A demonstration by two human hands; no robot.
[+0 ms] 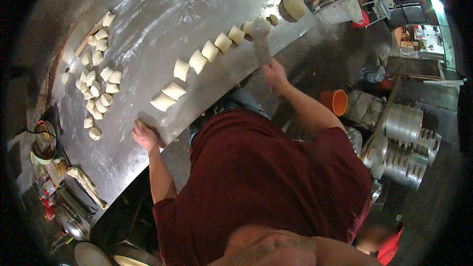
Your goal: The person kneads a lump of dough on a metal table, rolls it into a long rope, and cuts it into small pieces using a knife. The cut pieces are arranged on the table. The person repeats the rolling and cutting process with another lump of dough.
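Observation:
A floured metal worktop (147, 62) lies before me. Cut pieces of dough (210, 51) stand in a slanting row across it, from lower left to upper right. At the row's upper end my right hand (275, 75) grips the handle of a blurred, broad-bladed tool, likely a dough knife (261, 40), whose blade is over the last pieces. My left hand (145, 135) rests by the near edge, left of the row, with a small pale bit, perhaps dough, at its fingertips. A larger lump of dough (295, 6) sits at the right end. Smaller dough pieces (95, 88) lie clustered at the left.
A wooden stick (90, 35) lies along the far left edge. A folded cloth (87, 186) and a metal bowl (72, 221) are at lower left. Right of me are an orange bucket (333, 102) and stacked metal steamers (404, 162). Another person (390, 245) is at lower right.

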